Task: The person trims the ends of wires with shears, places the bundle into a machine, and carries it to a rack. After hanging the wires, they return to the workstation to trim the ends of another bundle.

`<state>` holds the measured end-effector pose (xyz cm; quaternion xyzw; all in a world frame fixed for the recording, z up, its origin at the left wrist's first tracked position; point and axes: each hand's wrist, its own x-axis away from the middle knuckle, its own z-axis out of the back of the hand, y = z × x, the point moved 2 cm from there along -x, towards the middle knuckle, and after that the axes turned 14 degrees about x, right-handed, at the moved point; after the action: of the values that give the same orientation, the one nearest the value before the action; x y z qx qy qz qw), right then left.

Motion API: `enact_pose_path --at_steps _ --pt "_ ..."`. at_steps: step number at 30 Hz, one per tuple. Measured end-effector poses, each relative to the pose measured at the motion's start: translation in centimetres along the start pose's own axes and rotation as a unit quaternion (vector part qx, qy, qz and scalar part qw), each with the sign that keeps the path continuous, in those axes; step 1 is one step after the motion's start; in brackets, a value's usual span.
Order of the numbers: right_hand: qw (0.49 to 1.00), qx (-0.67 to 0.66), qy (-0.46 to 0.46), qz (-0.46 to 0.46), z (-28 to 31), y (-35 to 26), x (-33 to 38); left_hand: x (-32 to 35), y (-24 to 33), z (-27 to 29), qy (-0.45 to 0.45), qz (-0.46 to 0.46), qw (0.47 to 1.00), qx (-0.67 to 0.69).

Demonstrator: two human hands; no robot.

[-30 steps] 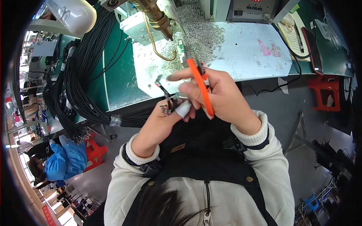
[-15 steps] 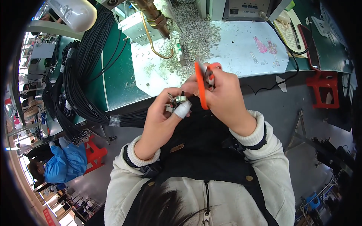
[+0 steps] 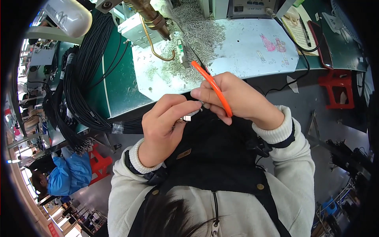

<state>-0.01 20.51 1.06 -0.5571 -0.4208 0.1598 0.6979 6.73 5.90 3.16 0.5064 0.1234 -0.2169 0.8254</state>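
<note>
My left hand (image 3: 164, 122) is closed around small metal connector pieces (image 3: 186, 118); one shiny squared end pokes out beside the curled fingers, and the rest is hidden. My right hand (image 3: 235, 94) is closed on an orange-handled hand tool (image 3: 215, 87), its curved handle slanting across the fingers. The tool's jaws cannot be made out. The fingertips of both hands nearly meet over a tiny greenish-grey piece (image 3: 202, 105), in front of the table edge and above my dark apron (image 3: 213, 146).
A brass-coloured machine head (image 3: 154, 21) stands over a white worktop (image 3: 241, 55) strewn with small metal pieces (image 3: 197, 31). Bundled black cables (image 3: 87, 91) hang at the left. A notebook (image 3: 294, 31) and red stool (image 3: 337, 93) are to the right; a person in blue (image 3: 71, 173) sits left.
My left hand has turned over, so its fingers cover the connector pieces and the white-wrapped thumb. My right hand has rolled outward, and the orange handle now slants to the right.
</note>
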Motion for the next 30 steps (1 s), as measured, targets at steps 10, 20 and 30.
enact_pose_path --at_steps 10,20,30 --pt "0.977 -0.185 -0.095 -0.041 -0.8 1.3 -0.1 -0.1 -1.9 -0.4 0.067 0.120 0.974 0.181" --pt "0.696 0.467 0.364 0.406 -1.5 1.7 0.4 1.0 -2.9 -0.5 0.126 0.399 0.762 0.495" --pt "0.681 0.432 0.406 0.430 -2.7 2.1 1.2 1.4 -2.3 0.0 0.100 0.415 0.800 0.421"
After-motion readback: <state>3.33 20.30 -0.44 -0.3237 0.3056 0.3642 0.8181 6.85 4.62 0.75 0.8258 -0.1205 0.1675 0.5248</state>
